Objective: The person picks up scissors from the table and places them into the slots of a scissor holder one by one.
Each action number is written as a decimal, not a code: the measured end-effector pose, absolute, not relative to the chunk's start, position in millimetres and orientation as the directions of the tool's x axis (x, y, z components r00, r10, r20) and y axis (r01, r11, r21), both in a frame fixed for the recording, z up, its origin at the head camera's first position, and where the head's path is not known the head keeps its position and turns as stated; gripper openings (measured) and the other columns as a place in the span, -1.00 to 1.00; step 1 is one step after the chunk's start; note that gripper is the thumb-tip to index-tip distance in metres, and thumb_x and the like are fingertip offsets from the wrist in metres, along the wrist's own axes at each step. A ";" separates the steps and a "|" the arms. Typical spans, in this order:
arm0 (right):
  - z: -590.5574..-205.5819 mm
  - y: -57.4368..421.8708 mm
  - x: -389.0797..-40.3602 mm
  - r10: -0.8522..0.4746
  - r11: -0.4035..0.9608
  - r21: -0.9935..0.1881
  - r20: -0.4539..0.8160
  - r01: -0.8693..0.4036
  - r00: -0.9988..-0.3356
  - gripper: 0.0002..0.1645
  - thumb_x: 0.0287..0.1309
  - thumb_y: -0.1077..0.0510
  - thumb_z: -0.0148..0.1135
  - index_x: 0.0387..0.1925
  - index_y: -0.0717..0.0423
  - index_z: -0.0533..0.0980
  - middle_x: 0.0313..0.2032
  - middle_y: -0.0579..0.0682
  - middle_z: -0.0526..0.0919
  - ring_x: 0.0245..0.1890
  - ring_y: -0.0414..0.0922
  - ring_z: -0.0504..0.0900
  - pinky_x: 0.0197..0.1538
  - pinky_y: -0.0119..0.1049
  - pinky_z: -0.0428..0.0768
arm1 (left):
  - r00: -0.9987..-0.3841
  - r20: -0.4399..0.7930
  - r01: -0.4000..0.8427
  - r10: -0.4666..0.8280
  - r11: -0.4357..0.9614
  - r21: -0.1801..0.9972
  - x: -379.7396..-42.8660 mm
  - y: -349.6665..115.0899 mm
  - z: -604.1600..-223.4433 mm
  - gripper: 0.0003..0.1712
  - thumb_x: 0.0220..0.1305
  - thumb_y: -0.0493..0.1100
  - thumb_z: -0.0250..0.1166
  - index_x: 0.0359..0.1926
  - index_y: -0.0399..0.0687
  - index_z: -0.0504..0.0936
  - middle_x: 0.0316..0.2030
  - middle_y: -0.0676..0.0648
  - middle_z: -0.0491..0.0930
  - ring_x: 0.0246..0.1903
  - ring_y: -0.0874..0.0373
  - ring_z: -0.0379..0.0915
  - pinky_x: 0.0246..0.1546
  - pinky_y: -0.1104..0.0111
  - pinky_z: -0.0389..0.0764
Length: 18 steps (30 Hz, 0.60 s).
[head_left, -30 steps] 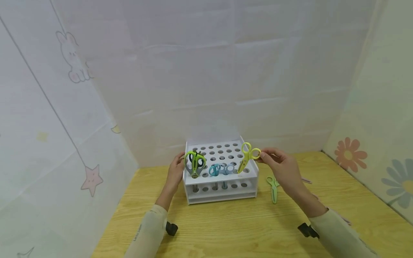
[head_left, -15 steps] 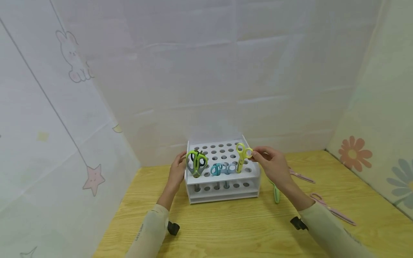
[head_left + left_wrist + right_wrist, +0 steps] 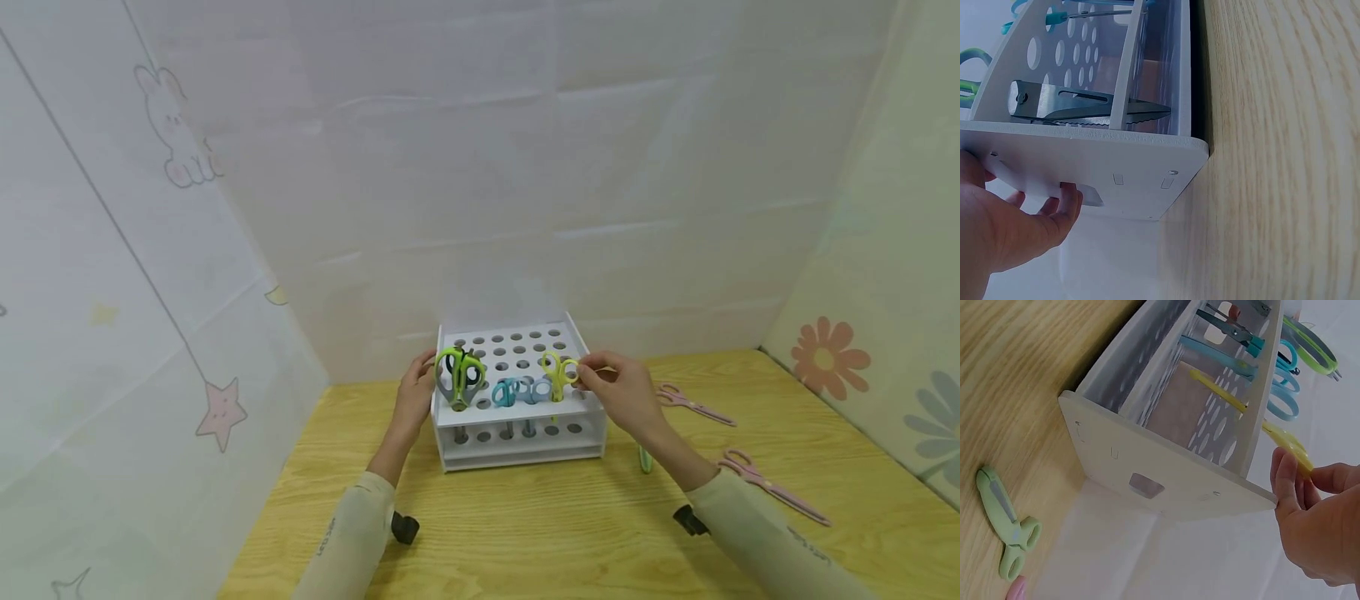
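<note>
A white rack (image 3: pixel 517 421) with rows of round holes stands on the table. In the head view my right hand (image 3: pixel 618 392) pinches one handle loop of yellow scissors (image 3: pixel 557 371) at the front row; in the right wrist view their yellow blade (image 3: pixel 1219 389) passes down through a hole. My left hand (image 3: pixel 415 400) touches the rack's left side; the left wrist view shows bent fingers against the panel, near its slot. Green-and-grey scissors (image 3: pixel 459 375) stand in the left front hole. Teal scissors (image 3: pixel 506 392) and light blue scissors (image 3: pixel 534 390) stand between them and the yellow pair.
Light green scissors (image 3: pixel 1007 519) lie on the table right of the rack, mostly hidden by my right arm in the head view. Further right lie two pink scissors, an upper pair (image 3: pixel 693 404) and a lower pair (image 3: pixel 772 485). A pale wall sheet (image 3: pixel 517 208) hangs behind.
My right hand has moved left and down with the yellow scissors, and their blades have gone into a front-row hole. My left hand stays at the rack's side.
</note>
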State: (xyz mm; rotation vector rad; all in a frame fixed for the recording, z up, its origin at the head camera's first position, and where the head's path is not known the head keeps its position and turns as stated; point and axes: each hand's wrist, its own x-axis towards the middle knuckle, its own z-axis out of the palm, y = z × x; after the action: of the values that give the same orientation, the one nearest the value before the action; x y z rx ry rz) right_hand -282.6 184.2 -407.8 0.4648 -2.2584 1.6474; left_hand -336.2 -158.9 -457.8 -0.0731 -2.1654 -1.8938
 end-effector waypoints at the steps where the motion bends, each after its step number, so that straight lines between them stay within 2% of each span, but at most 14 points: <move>1: -408.2 183.8 -282.3 -0.082 0.296 -0.850 0.431 -0.435 -0.898 -0.71 0.38 0.23 0.29 -0.03 0.42 0.61 -0.17 0.23 0.72 -0.21 0.14 0.75 -0.20 -0.23 0.70 | -0.964 0.231 0.211 -0.134 0.150 0.966 -336.4 -158.6 -457.7 -0.41 0.51 0.04 0.11 0.46 -0.03 0.41 0.26 -0.25 0.46 0.19 -0.16 0.44 0.16 -0.03 0.48; 4: -409.1 183.4 -280.8 -0.089 0.331 -0.829 0.448 -0.451 -0.890 -0.74 0.37 0.25 0.29 -0.04 0.41 0.62 -0.19 0.20 0.72 -0.23 0.12 0.75 -0.21 -0.21 0.70 | -0.963 0.232 0.211 -0.136 0.153 0.965 -336.5 -158.3 -457.8 -0.43 0.50 0.04 0.11 0.44 0.01 0.43 0.25 -0.25 0.47 0.18 -0.16 0.45 0.14 -0.02 0.49; 11: -408.4 180.7 -278.1 -0.092 0.408 -0.796 0.453 -0.448 -0.887 -0.77 0.34 0.28 0.29 -0.07 0.39 0.64 -0.24 0.13 0.74 -0.30 -0.02 0.76 -0.31 -0.38 0.65 | -0.963 0.233 0.212 -0.135 0.153 0.965 -334.9 -158.8 -457.5 -0.43 0.51 0.06 0.11 0.45 0.02 0.43 0.25 -0.24 0.47 0.19 -0.16 0.44 0.15 -0.02 0.48; 18: -410.9 177.7 -277.4 -0.096 0.477 -0.745 0.482 -0.466 -0.871 -0.82 0.32 0.27 0.31 -0.13 0.32 0.67 -0.26 0.06 0.73 -0.29 -0.07 0.75 -0.33 -0.35 0.65 | -0.963 0.240 0.223 -0.122 0.142 0.964 -334.6 -159.0 -458.4 -0.45 0.53 0.05 0.11 0.44 0.03 0.43 0.27 -0.25 0.46 0.20 -0.17 0.43 0.17 -0.04 0.46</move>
State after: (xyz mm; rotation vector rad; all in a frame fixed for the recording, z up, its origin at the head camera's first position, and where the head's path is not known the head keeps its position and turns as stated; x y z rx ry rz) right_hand -277.4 177.7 -410.9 0.4711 -2.3533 1.3564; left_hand -334.6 -159.0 -458.4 -0.0983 -2.1593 -1.8988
